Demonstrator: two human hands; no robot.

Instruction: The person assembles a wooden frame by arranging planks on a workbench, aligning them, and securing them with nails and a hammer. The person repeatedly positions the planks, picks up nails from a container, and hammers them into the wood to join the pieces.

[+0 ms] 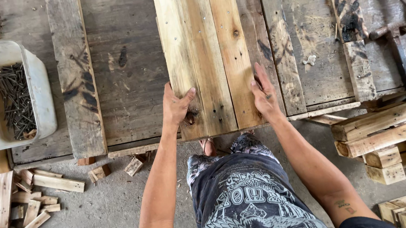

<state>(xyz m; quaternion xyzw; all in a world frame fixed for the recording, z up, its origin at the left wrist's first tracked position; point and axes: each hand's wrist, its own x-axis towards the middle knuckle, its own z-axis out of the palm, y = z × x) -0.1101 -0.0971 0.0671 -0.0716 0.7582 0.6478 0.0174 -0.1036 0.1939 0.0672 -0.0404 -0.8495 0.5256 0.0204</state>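
A panel of three pale wooden planks lies lengthwise on a dark, weathered wooden workbench, its near end reaching the bench's front edge. My left hand grips the panel's near left corner, thumb on top. My right hand lies flat along the panel's right edge, fingers pointing away from me. Both hands hold the same panel.
A white plastic tub of dark nails sits at the bench's left end. A hammer lies at the far right. Loose planks rest on the bench. Wood offcuts litter the concrete floor at left; stacked pallet pieces stand at right.
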